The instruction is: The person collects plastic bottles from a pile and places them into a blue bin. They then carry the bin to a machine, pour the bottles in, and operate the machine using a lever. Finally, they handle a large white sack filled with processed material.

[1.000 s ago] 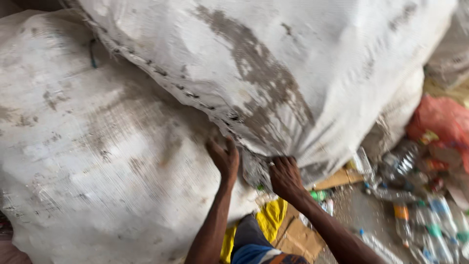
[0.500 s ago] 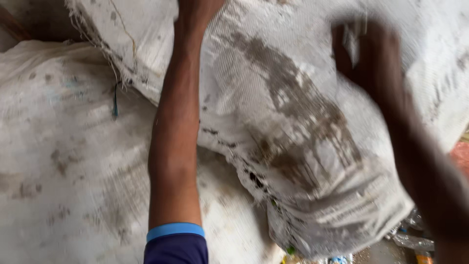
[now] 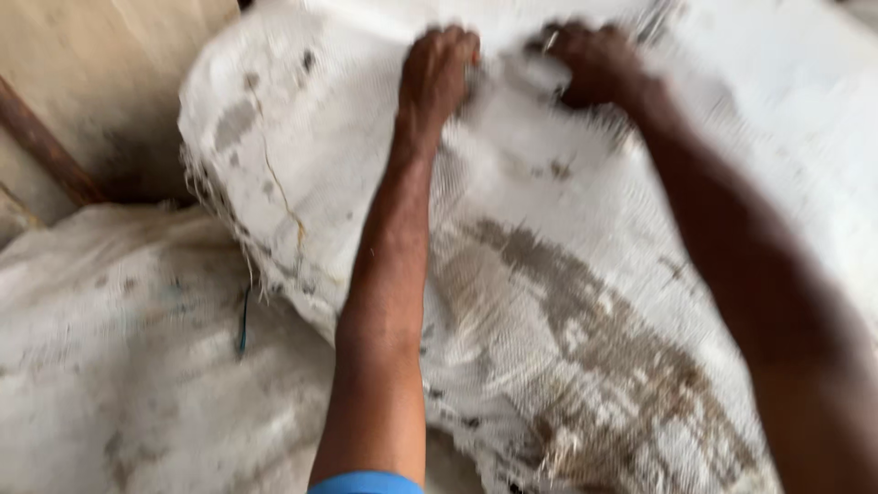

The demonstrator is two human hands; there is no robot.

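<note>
Gripping the top edge of the big white woven plastic sack with brown stains (image 3: 549, 302), both arms stretched up and away from the body. Judged as the grasping step of shifting this sack: hold taken, load not yet seen clear of what lies under it.

Holding with the left hand (image 3: 437, 69) curled into a tight fist, fingers folded over a bunched ridge of the weave, no gap showing between fingers and cloth. Clutching with the right hand (image 3: 590, 59) just beside it, to its right, on the same ridge; blurred by motion, yet curled closed into the fabric rather than spread flat. Cannot tell how deep the fingers of either hand bite.

Below both hands, running down along the forearms: the stained body of that sack, its frayed seam to the left of the left forearm. Resting under and to the left of it, a second pale woven sack, dirt-marked (image 3: 119, 366), touching it along the seam. Farther left of the left hand, a beige wall (image 3: 110, 73) with a slanted brown wooden bar (image 3: 41, 142). At the near end of the left forearm, a blue sleeve cuff (image 3: 366, 482).

For any further pull, by judgement: a firm double grip kept on the bunched cloth, weight taken evenly, care at the frayed seam against tearing.
</note>
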